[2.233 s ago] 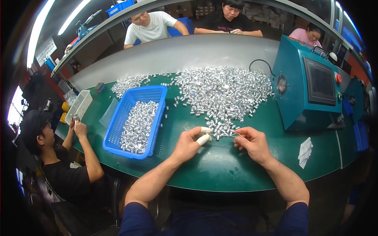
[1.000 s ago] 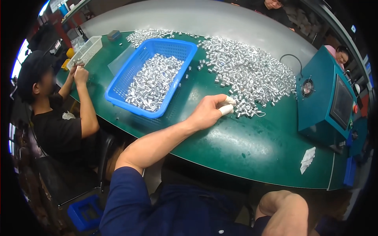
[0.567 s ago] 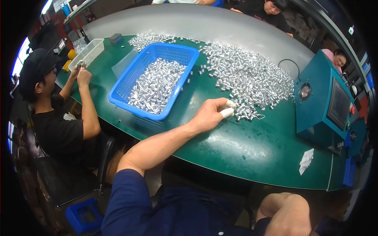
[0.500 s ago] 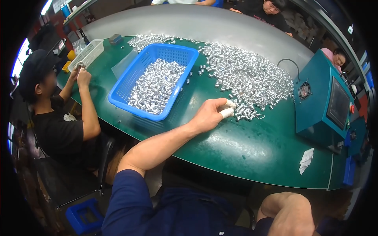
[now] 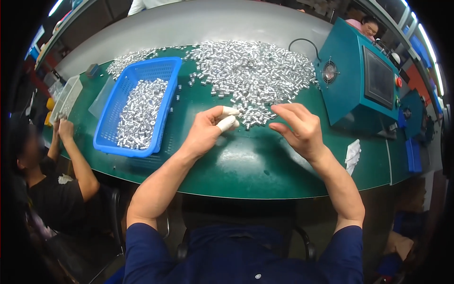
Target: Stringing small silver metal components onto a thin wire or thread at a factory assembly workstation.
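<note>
Hands (image 5: 208,130) (image 5: 298,128) empty, fingers loose | at near edge of metal parts pile (image 5: 255,75) | bare green table (image 5: 265,165) toward person

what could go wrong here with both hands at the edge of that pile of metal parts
1. The pile is loose and its near edge is already scattered; a sweep by the left hand or right hand could probably roll parts toward the table edge.
2. Stray parts lie between pile and basket, so sorted and unsorted ones might mix.
3. The white finger covers may dull grip on such small parts.
</note>
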{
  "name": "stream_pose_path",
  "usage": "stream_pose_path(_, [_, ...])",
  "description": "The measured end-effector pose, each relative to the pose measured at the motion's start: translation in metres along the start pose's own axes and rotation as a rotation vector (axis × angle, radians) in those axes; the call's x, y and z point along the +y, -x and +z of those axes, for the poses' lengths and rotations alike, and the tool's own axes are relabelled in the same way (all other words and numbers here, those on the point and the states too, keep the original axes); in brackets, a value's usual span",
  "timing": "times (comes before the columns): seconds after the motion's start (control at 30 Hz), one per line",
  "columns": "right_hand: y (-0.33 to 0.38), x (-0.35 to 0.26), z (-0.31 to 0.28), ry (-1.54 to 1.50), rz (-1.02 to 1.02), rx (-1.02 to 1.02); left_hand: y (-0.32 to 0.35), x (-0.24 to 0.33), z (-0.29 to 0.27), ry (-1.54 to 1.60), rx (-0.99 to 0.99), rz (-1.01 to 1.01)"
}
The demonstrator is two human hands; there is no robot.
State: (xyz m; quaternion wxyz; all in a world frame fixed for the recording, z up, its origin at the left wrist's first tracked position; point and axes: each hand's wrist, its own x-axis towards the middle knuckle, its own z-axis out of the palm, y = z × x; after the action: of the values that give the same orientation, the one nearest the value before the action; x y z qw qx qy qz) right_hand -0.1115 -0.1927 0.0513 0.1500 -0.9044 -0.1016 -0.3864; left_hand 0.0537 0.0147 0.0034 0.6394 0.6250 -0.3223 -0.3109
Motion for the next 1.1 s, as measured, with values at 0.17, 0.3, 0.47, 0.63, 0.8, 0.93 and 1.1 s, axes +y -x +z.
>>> stream_pose_path(0.17, [0.013,0.014,0.011,0.029,-0.079,0.013,0.003,0.0,0.001,-0.01,-0.027,-0.059])
stream_pose_path(0.3, [0.03,0.022,0.018,-0.028,-0.038,-0.044,0.003,0.0,0.007,-0.02,-0.04,-0.15])
stream_pose_path(0.47, [0.046,0.019,0.025,-1.067,1.078,-0.318,0.003,0.003,0.014,-0.312,-0.002,-0.016])
stream_pose_path(0.63, [0.046,0.028,0.018,-0.629,0.556,-0.087,0.001,0.0,0.018,-0.147,-0.029,-0.125])
stream_pose_path(0.8, [0.043,0.027,0.019,-0.209,0.069,-0.027,0.001,-0.012,0.009,-0.016,-0.028,-0.151])
stream_pose_path(0.93, [0.048,0.032,0.021,-0.168,-0.003,-0.028,0.004,-0.007,0.014,-0.041,-0.033,-0.129])
stream_pose_path(1.1, [0.049,0.023,0.021,-1.058,1.106,-0.479,0.006,-0.007,0.018,-0.246,-0.068,0.034])
